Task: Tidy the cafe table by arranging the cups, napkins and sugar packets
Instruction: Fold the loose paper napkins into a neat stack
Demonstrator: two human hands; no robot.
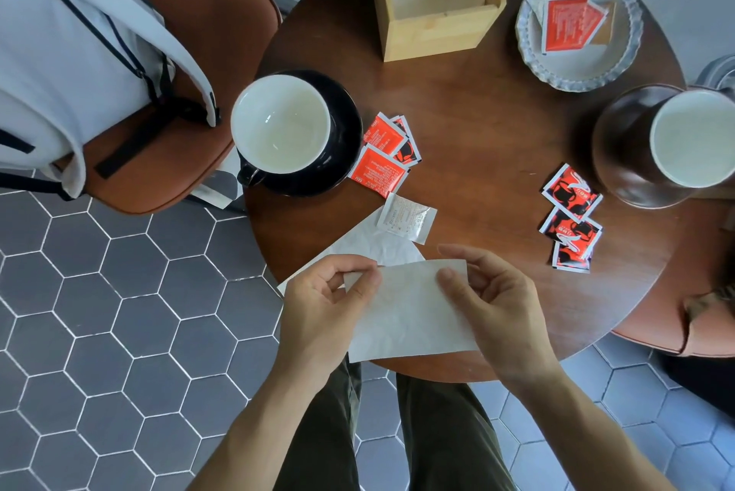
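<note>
Head view: both hands, left hand (pixel 318 303) and right hand (pixel 497 303), pinch a white napkin (pixel 409 311) by its upper corners above the bench (pixel 477 112) edge.

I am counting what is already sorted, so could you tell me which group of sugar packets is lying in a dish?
The orange packets in the scalloped glass dish at the far right; both other groups lie loose on the table.

Two bare forearms, no sleeves, watch or rings, end in the left hand (pixel 326 303) and right hand (pixel 497 307). Below them, dark olive-green trousers (pixel 437 431) cover both legs.
</note>
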